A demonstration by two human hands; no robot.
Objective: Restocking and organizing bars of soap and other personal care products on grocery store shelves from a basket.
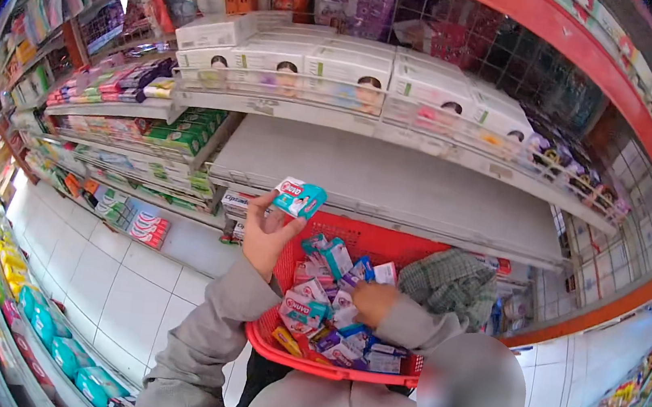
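My left hand (266,242) holds a teal and white Nuvo soap pack (300,198) between thumb and fingers, raised before the front edge of a white shelf (361,165). Below it is a red plastic basket (306,364), close against my body, full of small soap packs (302,310) in teal, purple, pink and blue. Reaching into this pile is my right hand (373,304), blurred, its fingertips down among the packs; whether it grips one is unclear. A green checked cloth (449,283) hangs at the basket's right side.
Above stands a wire-fronted shelf of white cartons (345,74). Soap multipacks (185,131) fill the side shelf on the left. More boxes (236,201) show behind the left wrist. White floor tiles (128,277) run along the left, beside a rack of teal packs (72,358).
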